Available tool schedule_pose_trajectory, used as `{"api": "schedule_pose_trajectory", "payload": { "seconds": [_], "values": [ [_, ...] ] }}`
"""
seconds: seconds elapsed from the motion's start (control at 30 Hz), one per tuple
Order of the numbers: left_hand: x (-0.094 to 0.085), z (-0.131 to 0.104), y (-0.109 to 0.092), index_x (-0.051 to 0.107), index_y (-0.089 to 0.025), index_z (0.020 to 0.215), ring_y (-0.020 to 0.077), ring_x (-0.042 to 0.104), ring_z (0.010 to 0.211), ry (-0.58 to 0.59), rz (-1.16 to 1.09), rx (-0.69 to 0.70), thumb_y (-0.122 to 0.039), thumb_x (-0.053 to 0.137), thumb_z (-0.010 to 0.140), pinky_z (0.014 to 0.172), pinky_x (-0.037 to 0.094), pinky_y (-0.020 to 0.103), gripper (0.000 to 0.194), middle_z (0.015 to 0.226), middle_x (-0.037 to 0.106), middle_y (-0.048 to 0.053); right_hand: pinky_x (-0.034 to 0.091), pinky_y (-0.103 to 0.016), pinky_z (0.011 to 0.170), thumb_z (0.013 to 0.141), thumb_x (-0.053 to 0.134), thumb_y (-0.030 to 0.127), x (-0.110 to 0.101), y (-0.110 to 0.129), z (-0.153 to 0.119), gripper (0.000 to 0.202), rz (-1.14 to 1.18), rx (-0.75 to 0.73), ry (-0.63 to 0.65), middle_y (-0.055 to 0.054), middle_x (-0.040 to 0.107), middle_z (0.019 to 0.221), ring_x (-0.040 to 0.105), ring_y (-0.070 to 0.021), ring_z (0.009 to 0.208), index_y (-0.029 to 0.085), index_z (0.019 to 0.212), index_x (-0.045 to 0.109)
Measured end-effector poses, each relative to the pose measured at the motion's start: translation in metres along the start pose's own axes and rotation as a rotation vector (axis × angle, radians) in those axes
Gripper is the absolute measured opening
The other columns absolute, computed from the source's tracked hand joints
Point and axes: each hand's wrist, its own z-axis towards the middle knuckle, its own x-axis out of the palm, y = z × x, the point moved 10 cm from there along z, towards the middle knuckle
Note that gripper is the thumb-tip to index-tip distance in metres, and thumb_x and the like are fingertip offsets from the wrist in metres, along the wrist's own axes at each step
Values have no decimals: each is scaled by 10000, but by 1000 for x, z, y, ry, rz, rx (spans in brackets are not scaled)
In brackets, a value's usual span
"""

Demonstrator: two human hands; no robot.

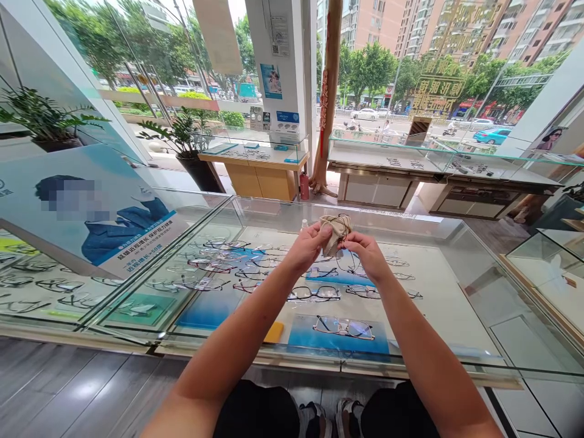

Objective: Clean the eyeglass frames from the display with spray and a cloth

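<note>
Above the glass display counter, my left hand (310, 241) is closed on a beige cleaning cloth (335, 235), with the thumb pressed on it. The cloth is folded around part of a pair of thin, dark-rimmed eyeglasses (345, 222). My right hand (365, 250) pinches the eyeglasses at the cloth's right side; the fingers hide much of the frame. A small white-capped bottle (305, 224) stands just behind my left hand. Below both hands, several eyeglasses lie in rows inside the counter, among them a half-rimmed pair (343, 327) on a blue card.
The glass counter (438, 222) spans the space before me, its front edge close to my legs. A large poster board (86, 207) stands at the left. Farther back are a wooden display case (262, 179), a potted plant (198, 173) and a fire extinguisher (304, 185).
</note>
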Motion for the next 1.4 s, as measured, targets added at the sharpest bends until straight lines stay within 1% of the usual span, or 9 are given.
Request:
{"api": "schedule_pose_trajectory", "payload": {
  "seconds": [0.17, 0.37, 0.6, 0.7, 0.87, 0.97, 1.2, 1.3, 1.4],
  "values": [
    [1, -1, 13, 748, -148, 1173, 150, 701, 730, 7, 19, -43, -523, 971, 766, 695, 545, 260, 598, 946, 785, 74, 492, -377, 859, 783, 824, 451, 4, -5, 0, 200, -4, 21, 7, -13, 754, 831, 619, -216, 844, 253, 801, 799],
    [7, -4, 11, 738, -168, 1199, 172, 721, 828, -5, 10, 26, -438, 1003, 726, 756, 538, 265, 606, 1017, 792, 76, 509, -384, 871, 749, 836, 395, 9, -11, 1, 161, 34, 57, 21, 0, 737, 801, 617, -210, 828, 251, 815, 806],
    [-8, -1, 14, 670, -158, 893, 112, 595, 623, -155, 37, 77, -687, 907, 766, 605, 462, 236, 593, 749, 693, 2, 533, -429, 970, 733, 910, 427, 20, -29, -1, 255, 75, 104, 61, -8, 762, 831, 682, -229, 882, 241, 868, 800],
    [-9, 1, 13, 639, -163, 827, 110, 549, 546, -128, 33, 50, -740, 886, 756, 543, 444, 245, 632, 665, 644, -6, 541, -433, 953, 738, 897, 435, 18, -27, -1, 251, 90, 97, 37, -21, 775, 834, 682, -230, 865, 234, 860, 809],
    [5, -3, 3, 713, -149, 1036, 147, 659, 665, 14, -6, -7, -555, 971, 749, 662, 541, 271, 560, 801, 732, 40, 522, -393, 880, 748, 843, 414, 6, -22, 1, 190, 137, 95, -34, -19, 766, 805, 637, -209, 819, 236, 768, 781],
    [11, -7, 1, 703, -166, 1167, 161, 693, 749, 33, 30, 9, -457, 1005, 724, 689, 551, 269, 610, 939, 768, 63, 516, -374, 850, 731, 849, 401, 6, -26, 1, 186, 162, 116, -55, -14, 769, 851, 627, -204, 831, 245, 817, 793],
    [-8, 0, 6, 597, -189, 822, 95, 505, 458, -141, 117, 116, -760, 857, 779, 454, 395, 233, 629, 598, 599, -32, 550, -413, 887, 700, 878, 378, 22, -34, -1, 191, 130, 130, -1, -17, 764, 791, 666, -231, 849, 247, 817, 803],
    [-5, 1, 5, 637, -174, 833, 124, 575, 506, -70, 100, 63, -761, 844, 795, 498, 455, 252, 623, 623, 630, -4, 532, -404, 881, 735, 850, 374, 15, -30, -1, 171, 147, 120, -22, -27, 778, 822, 656, -222, 839, 240, 831, 805],
    [7, -3, 2, 699, -150, 1032, 151, 663, 653, 47, 54, 15, -615, 940, 768, 640, 545, 278, 587, 781, 717, 35, 505, -382, 828, 741, 848, 394, 5, -29, -1, 189, 185, 138, -63, -28, 757, 814, 631, -212, 823, 233, 811, 778]
  ]
}}
